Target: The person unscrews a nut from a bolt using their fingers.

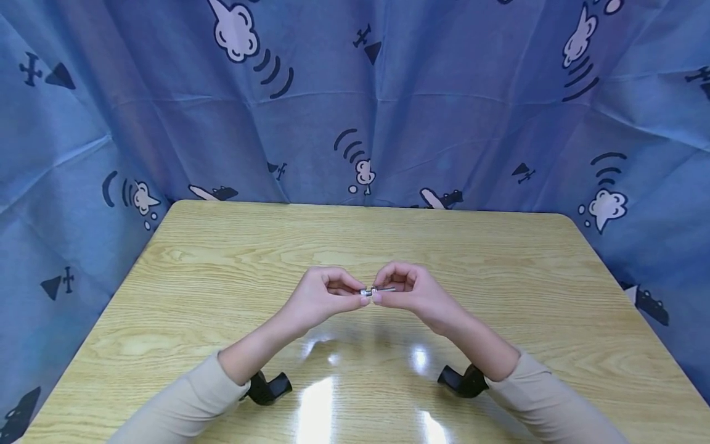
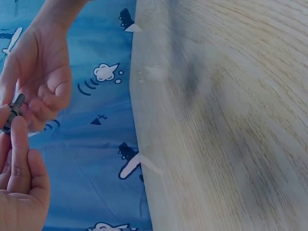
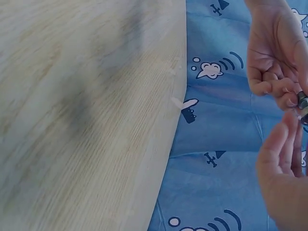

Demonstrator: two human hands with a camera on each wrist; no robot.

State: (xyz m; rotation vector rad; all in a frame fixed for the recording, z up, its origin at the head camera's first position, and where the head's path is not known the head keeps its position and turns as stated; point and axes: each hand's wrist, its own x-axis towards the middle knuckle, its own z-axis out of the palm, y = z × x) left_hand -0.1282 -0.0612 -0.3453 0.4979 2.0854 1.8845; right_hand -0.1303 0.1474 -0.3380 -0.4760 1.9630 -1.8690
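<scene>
while aloft, bolt [image 1: 368, 293] between hands [image 1: 314, 301] [image 1: 421, 296]

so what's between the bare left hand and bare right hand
A small silvery bolt-like metal piece, pinched by the left hand and right hand, as the head view shows.

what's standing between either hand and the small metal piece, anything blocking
Nothing visible: the left hand and right hand both have their fingertips directly on the small metal piece, over the table.
</scene>
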